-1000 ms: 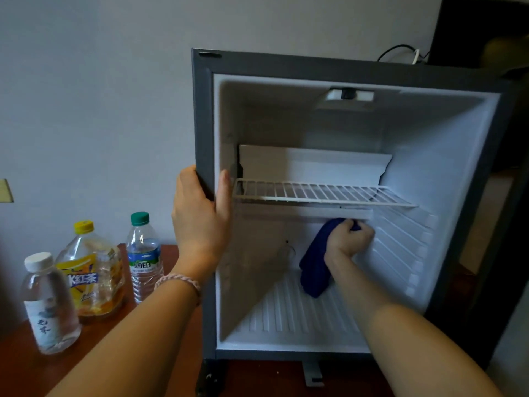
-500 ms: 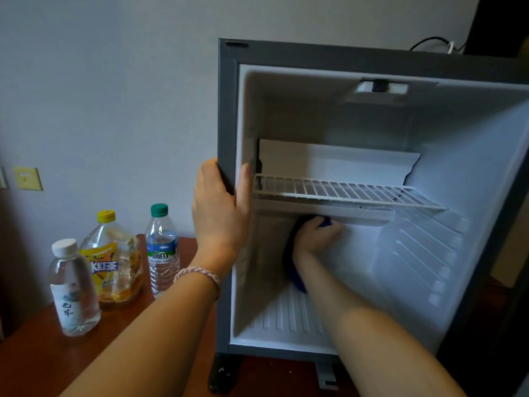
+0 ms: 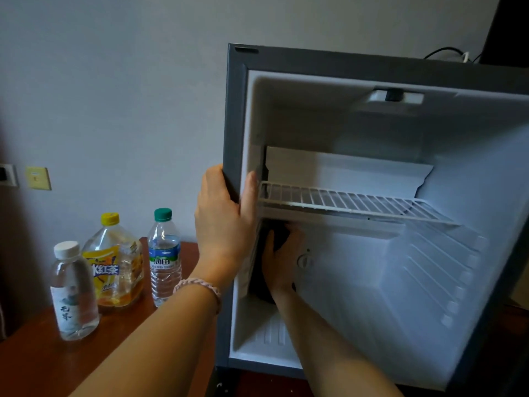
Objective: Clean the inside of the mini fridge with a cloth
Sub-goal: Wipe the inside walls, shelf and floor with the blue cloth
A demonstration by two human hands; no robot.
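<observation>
Right hand deep in the mini fridge (image 3: 372,61), cloth against the left inner wall

The right hand (image 3: 282,262) has its grip curled around the dark cloth (image 3: 262,285), pressing it to the wall just under the wire shelf (image 3: 343,200); above and outside that grip, the left hand (image 3: 224,222) wraps the grey front edge of the cabinet, thumb inside, fingers outside, a braided bracelet (image 3: 197,285) on its wrist. Left of that hold, three bottles stand on the reddish-brown desk (image 3: 34,365): a green-capped water bottle (image 3: 164,259) nearest, then a yellow-capped tea bottle (image 3: 114,262), then a white-capped bottle (image 3: 73,290). Behind them a plain pale wall (image 3: 114,81) carries a yellow switch plate (image 3: 38,177); black cables (image 3: 446,53) trail over the fridge top
</observation>
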